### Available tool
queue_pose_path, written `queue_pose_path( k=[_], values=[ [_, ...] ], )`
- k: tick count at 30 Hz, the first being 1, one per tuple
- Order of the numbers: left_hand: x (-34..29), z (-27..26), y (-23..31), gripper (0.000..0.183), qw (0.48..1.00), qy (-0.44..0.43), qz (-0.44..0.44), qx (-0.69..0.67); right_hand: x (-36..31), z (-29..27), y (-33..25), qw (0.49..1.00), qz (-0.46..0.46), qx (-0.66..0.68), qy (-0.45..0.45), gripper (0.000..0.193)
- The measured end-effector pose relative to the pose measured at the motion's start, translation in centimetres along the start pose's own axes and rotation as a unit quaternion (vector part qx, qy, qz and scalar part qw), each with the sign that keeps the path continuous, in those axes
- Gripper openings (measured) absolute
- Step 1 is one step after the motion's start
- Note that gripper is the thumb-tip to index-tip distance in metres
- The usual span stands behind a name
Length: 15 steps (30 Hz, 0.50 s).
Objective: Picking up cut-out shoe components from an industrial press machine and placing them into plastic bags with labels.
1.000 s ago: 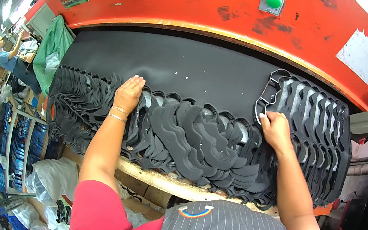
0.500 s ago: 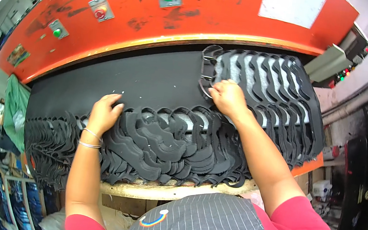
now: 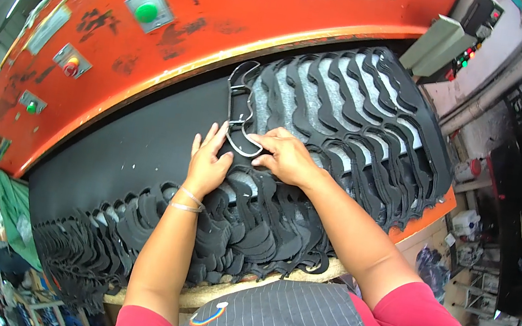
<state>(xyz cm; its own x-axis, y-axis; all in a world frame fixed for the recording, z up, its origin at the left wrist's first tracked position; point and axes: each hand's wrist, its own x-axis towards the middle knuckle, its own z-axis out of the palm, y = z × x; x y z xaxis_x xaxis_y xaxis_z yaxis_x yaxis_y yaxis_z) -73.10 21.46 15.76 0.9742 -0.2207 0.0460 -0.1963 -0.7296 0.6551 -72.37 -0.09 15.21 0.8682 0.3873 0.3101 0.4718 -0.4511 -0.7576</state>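
A wavy, thin-walled metal cutting die (image 3: 247,107) stands on the black sheet (image 3: 138,156), beside the left edge of the cut-out area. My right hand (image 3: 286,158) is closed on its near end, thumb and fingers pinching the metal rim. My left hand (image 3: 209,165) is open, fingers stretched forward and thumb apart, with the fingertips at the die's left side. Dark wavy cut pieces (image 3: 263,232) lie in overlapping stacks just in front of my hands. Strips of black waste (image 3: 348,95) with pale gaps between them spread to the right of the die.
An orange machine beam (image 3: 210,9) with green and red push buttons runs across the far side. More wavy pieces (image 3: 72,238) line the near left edge. A grey control box (image 3: 439,46) with small lights stands at the far right. Green cloth (image 3: 14,215) hangs at the left.
My left hand has moved right and forward from the stacks to the die. My right hand keeps its hold at the die's near end. The whole view has shifted and turned.
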Motion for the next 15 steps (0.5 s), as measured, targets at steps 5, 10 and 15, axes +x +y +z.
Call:
queue_pose_path(
  k=[5,10,15],
  values=[
    [-0.6,0.0,-0.3,0.064,0.999,0.001,0.010,-0.038,-0.1,0.2,0.6,0.998,0.015,0.057,-0.020,0.046],
    [-0.8,0.0,-0.3,0.065,0.998,0.004,0.014,-0.054,-0.2,0.1,0.9,0.999,0.005,0.039,-0.024,0.045],
    [-0.6,0.4,-0.6,0.060,0.998,0.031,0.043,-0.027,0.0,0.2,1.1,0.999,-0.006,0.022,-0.035,0.047]
  ],
)
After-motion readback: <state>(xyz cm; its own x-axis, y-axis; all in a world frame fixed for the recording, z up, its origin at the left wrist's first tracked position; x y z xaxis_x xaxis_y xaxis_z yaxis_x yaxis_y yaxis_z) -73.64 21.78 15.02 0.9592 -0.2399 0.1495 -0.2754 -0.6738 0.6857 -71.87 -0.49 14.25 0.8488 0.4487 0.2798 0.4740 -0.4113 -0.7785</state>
